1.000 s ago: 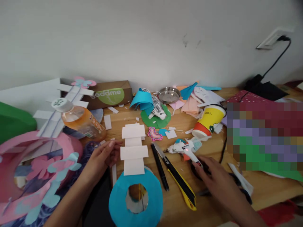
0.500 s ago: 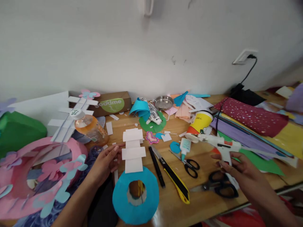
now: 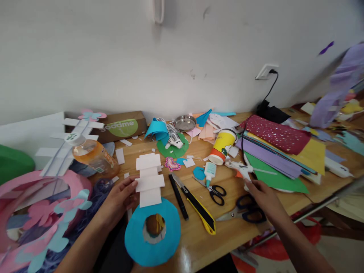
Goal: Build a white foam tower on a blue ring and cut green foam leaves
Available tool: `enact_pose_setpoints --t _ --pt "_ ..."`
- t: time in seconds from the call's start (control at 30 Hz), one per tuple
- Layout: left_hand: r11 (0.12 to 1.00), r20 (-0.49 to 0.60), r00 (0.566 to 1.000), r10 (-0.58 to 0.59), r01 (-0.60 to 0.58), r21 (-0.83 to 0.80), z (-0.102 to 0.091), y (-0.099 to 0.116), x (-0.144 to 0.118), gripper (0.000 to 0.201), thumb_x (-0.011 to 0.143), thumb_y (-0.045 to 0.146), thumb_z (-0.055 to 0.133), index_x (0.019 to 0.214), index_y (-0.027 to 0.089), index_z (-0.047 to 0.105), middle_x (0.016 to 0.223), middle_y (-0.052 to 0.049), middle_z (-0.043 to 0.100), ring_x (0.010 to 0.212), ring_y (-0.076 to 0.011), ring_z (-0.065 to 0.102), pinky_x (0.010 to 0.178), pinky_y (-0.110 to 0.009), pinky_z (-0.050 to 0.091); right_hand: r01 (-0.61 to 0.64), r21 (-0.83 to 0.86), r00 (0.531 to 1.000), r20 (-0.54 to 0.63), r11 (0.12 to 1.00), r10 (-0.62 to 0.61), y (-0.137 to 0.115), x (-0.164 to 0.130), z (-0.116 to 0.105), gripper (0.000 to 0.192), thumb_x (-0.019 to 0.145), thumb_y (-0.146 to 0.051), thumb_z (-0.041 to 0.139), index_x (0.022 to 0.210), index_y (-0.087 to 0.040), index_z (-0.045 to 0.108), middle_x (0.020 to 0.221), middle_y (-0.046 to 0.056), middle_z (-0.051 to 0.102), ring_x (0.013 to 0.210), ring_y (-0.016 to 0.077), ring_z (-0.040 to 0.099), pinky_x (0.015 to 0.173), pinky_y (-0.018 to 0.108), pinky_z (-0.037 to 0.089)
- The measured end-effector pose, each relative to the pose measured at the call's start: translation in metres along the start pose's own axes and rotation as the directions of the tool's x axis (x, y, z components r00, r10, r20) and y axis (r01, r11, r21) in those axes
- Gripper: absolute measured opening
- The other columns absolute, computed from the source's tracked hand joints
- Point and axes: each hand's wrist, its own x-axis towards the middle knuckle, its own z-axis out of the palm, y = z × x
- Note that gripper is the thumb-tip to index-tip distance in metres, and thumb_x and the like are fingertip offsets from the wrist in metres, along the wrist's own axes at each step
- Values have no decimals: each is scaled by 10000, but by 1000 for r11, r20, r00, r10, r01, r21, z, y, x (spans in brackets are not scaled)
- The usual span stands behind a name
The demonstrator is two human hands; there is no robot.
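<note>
The white stepped paper piece [image 3: 149,178] is steadied at its left edge by the left hand [image 3: 121,197], fingertips pressed on the stacked strips; its near end lies on the blue paper ring [image 3: 152,231] at the near edge of the wooden table [image 3: 199,235]. This grip is unchanged from the earlier pictures.

What has changed is on the right. The white hot glue gun [image 3: 240,169], picked up from beside the craft knife and half a second ago held clear of the table, is now low, just beyond the large black scissors [image 3: 244,212] and against the near edge of the green paper sheet [image 3: 273,176]. The right hand [image 3: 263,195] is closed loosely around its handle; whether the gun already rests on the table cannot be told. Its cord [image 3: 269,89] runs to the wall socket.

Judged from this, the gun appears to have been moved away from the paper piece, not toward it, so no glue seems about to be laid on the strips yet.

Between the hands lie the yellow craft knife [image 3: 196,204], a black pen [image 3: 178,196], small scissors [image 3: 214,191] and a glue bottle [image 3: 209,171].
</note>
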Motion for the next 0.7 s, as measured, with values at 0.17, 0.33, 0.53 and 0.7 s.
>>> enact_pose_setpoints --t 0.17,0.33,0.53,0.7 --pt "998 -54 997 59 -61 -19 9 10 -7 441 661 370 902 976 160 674 720 -1 613 537 -80 506 479 -172 389 341 -404 877 -189 849 -442 -28 -26 -2 565 913 -641 403 995 -137 645 958 199 659 974 383 596 904 554 464" --pt "966 -158 956 246 -227 126 32 24 -31 389 692 414 870 974 202 706 782 -22 676 624 -136 584 574 -225 490 608 45 794 -53 793 -606 -96 -92 12 230 967 -419 529 1078 -243 628 1104 93 658 966 251 638 857 395 545" --pt "889 -262 875 406 -313 333 54 12 -72 356 716 467 834 991 280 709 926 -48 732 870 -274 682 703 -327 560 447 566 719 233 693 -655 -167 -131 43 635 913 -490 643 1465 -306 389 1477 86 494 1345 276 491 1091 439 463" --pt "878 -329 842 427 -300 373 72 -4 -102 337 679 507 838 938 331 713 910 -48 731 834 -296 687 671 -359 570 186 802 641 339 568 -689 -180 -133 58 812 856 -493 736 1515 -345 284 1605 85 311 1472 278 320 1184 481 352"
